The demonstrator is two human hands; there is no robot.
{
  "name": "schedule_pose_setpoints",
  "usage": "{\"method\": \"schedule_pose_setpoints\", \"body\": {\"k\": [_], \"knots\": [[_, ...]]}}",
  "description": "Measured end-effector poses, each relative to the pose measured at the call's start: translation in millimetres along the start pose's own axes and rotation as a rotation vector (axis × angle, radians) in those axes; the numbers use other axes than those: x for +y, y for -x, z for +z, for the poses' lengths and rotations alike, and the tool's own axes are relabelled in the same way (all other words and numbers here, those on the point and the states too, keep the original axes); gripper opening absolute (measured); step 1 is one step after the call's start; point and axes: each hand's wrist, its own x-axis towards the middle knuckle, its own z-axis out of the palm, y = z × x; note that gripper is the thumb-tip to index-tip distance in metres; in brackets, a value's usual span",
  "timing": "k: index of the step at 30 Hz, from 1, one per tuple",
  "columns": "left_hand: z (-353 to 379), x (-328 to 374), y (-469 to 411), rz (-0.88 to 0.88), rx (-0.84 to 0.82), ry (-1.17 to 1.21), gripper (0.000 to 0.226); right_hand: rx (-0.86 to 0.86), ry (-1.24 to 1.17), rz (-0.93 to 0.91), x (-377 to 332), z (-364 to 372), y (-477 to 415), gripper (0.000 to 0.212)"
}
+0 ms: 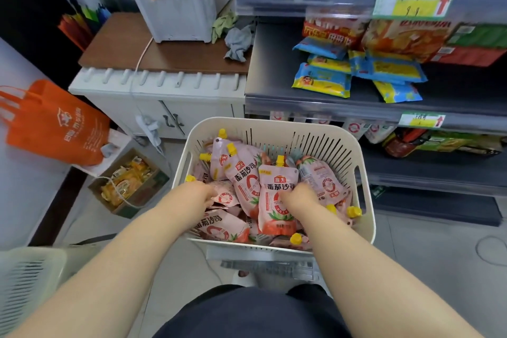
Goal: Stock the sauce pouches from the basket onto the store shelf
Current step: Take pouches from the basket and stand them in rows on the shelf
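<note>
We are reaching both hands into the cream slotted plastic basket (pixel 277 129), near the dark store shelf (pixel 274 68). Left hand (pixel 196 195) and right hand (pixel 297 196) are curling onto soft, slippery pink yellow-capped sauce pouches (pixel 277 195); their grip is unclear. The stiff spouts look easiest to hold.

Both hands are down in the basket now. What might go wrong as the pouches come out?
1. The pouches lie jumbled and overlapping, so the left hand or right hand may drag out extra ones that drop to the floor.
2. Yellow caps sit close to the slotted wall of the basket and might snag.
3. The middle shelf already holds loose snack packets, which new stock could knock off.
</note>
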Motion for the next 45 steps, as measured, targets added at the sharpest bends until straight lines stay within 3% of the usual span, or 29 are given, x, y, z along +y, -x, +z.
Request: {"method": "schedule_pose_setpoints", "body": {"k": [3,8,11,13,16,20,26,28,31,34,41,45], "knots": [[-2,5,-7,0.007,-0.069,-0.095,0.032,0.045,-0.014,0.058,-3,9,-9,0.042],[-15,20,-18,-0.063,-0.115,-0.26,0.027,0.024,-0.385,0.111,-4,14,-20,0.056],[-18,22,-14,-0.04,-0.052,-0.298,0.021,0.029,-0.495,0.021,-5,18,-13,0.044],[-20,18,-15,-0.007,0.015,-0.154,0.018,0.037,-0.56,-0.031,-9,12,4,0.026],[-24,13,-32,-0.137,0.018,0.269,0.04,0.109,-0.601,-0.145,-12,-2,27,0.014],[-26,15,-67,-0.234,-0.041,0.34,0.047,0.273,-0.711,-0.192,-10,-20,54,0.016],[-16,36,-97,-0.256,0.056,0.859,0.03,0.366,-0.766,-0.047,8,-20,67,0.033],[-12,46,-96,-0.221,0.096,0.995,0.019,0.432,-0.813,-0.024,12,-21,70,0.028],[-7,61,-95,-0.135,0.149,1.065,0.016,0.501,-0.952,0.022,19,-26,71,0.04],[-8,69,-101,-0.141,0.146,1.047,0.013,0.518,-1.07,0.05,25,-30,65,0.032],[-3,73,-117,-0.326,-0.061,1.278,0.067,0.415,-1.17,0.231,27,-24,38,0.031],[-1,75,-116,-0.319,-0.029,1.28,0.065,0.435,-1.057,0.297,30,-21,29,0.046]]}}
